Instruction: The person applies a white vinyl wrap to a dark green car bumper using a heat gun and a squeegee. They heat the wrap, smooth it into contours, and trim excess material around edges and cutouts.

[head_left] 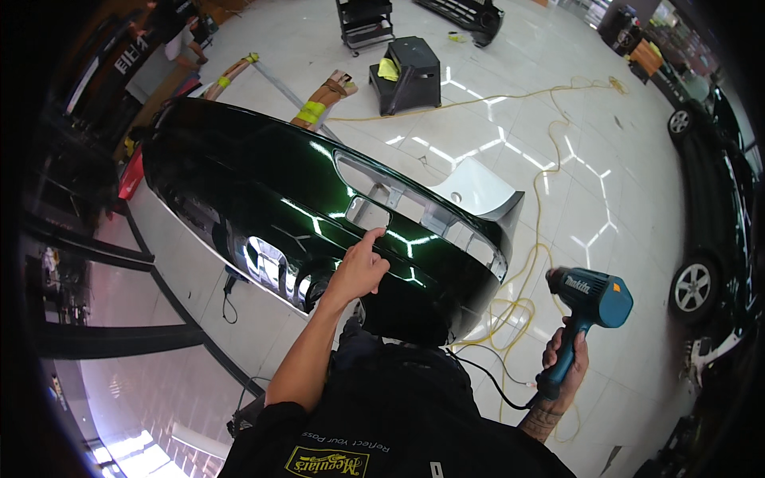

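Observation:
A glossy dark green car bumper (pixel 263 171) lies across the view in front of me, with cut-out openings along its far side. My left hand (pixel 359 269) reaches over it. Its index finger is stretched out and rests by the edge of a small rectangular opening (pixel 369 213); the thumb stands apart and the other fingers curl, with nothing visible in them. Out to the right, my right hand (pixel 567 360) grips the handle of a blue-green heat gun (pixel 590 306). The gun's dark nozzle points left, towards the bumper's right end but apart from it. A black cord hangs from the handle.
A yellow cable (pixel 535 231) loops over the tiled floor right of the bumper. Beyond stand a dark step stool (pixel 414 68) with a yellow cloth and a black cart (pixel 365 24). A wrapped stand arm (pixel 323 102) supports the far side. A dark car (pixel 713 239) stands right.

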Motion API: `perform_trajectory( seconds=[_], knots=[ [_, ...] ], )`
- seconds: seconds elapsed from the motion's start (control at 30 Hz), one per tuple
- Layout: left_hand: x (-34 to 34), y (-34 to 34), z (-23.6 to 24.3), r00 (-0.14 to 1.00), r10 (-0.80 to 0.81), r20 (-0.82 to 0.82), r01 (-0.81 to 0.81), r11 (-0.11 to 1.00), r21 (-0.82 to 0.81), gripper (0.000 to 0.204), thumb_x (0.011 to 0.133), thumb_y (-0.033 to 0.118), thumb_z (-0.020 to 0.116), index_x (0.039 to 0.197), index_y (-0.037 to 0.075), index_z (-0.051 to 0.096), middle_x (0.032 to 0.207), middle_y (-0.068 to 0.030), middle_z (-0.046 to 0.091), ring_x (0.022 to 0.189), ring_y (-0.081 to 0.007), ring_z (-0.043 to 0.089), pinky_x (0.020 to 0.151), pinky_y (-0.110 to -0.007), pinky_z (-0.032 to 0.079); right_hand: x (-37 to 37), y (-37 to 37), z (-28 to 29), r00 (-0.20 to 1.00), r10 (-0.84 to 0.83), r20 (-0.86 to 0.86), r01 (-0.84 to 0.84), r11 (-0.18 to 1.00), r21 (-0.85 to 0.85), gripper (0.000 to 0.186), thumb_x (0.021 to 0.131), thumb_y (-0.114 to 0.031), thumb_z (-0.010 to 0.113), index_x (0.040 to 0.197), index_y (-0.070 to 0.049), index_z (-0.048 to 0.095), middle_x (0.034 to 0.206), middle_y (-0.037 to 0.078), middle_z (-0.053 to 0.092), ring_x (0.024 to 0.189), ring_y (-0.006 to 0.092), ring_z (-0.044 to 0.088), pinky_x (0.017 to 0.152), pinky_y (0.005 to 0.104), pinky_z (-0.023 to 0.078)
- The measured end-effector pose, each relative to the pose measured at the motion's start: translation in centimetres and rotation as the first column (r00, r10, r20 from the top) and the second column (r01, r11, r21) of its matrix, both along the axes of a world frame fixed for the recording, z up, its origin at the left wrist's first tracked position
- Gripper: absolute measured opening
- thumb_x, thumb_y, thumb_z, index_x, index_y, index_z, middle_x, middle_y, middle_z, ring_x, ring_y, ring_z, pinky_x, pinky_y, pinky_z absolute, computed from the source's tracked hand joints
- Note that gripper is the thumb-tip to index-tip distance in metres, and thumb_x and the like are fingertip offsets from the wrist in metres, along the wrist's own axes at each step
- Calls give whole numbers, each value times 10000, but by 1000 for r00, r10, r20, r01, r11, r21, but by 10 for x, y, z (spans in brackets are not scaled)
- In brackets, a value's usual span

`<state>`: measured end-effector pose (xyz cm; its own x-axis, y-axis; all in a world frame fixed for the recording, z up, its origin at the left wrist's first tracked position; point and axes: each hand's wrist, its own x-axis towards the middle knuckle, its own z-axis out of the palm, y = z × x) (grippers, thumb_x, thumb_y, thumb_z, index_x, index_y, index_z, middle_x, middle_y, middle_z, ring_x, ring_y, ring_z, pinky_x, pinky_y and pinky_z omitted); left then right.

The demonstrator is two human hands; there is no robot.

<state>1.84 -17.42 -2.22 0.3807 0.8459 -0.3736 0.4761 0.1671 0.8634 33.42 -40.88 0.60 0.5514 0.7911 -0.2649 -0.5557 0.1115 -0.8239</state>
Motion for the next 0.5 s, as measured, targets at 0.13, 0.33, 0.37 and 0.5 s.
perform_trajectory(
  seconds=[0.13, 0.33, 0.37, 0.5],
  knots=[
    [-10, 2, -2, 995, -99, 19, 99, 995, 17, 656, 842, 66, 513, 1462, -36, 326, 561, -94, 566, 438, -170, 553, 511, -319, 490, -48, 12, 18, 996, 59, -64, -50, 989, 137, 545, 1006, -427, 463, 1258, 52, 396, 708, 95, 478, 420, 129, 466, 365, 230, 403],
    [-41, 35, 7, 986, -155, 62, 145, 979, 145, 440, 903, 107, 596, 1325, -7, 550, 606, -80, 604, 460, -138, 566, 493, -304, 479, -121, 39, 43, 918, 281, -280, -208, 942, 264, 608, 987, -446, 501, 1299, 61, 373, 705, 115, 477, 419, 153, 468, 363, 244, 399],
    [-49, 45, 2, 987, -155, 52, 139, 963, 233, 407, 900, 101, 604, 1292, -5, 574, 618, -81, 610, 460, -139, 567, 493, -305, 477, -137, 47, 49, 931, 254, -263, -200, 956, 214, 608, 1009, -478, 433, 1269, 65, 346, 683, 105, 452, 389, 142, 453, 341, 231, 398],
    [-72, 80, 1, 985, -168, 43, 119, 837, 533, 231, 858, 60, 639, 1068, -33, 655, 661, -127, 612, 539, -199, 576, 560, -329, 465, -180, 66, 51, 940, 293, -174, -255, 944, 211, 607, 1001, -435, 472, 1282, 89, 349, 704, 133, 485, 403, 151, 477, 358, 231, 427]
  ],
)
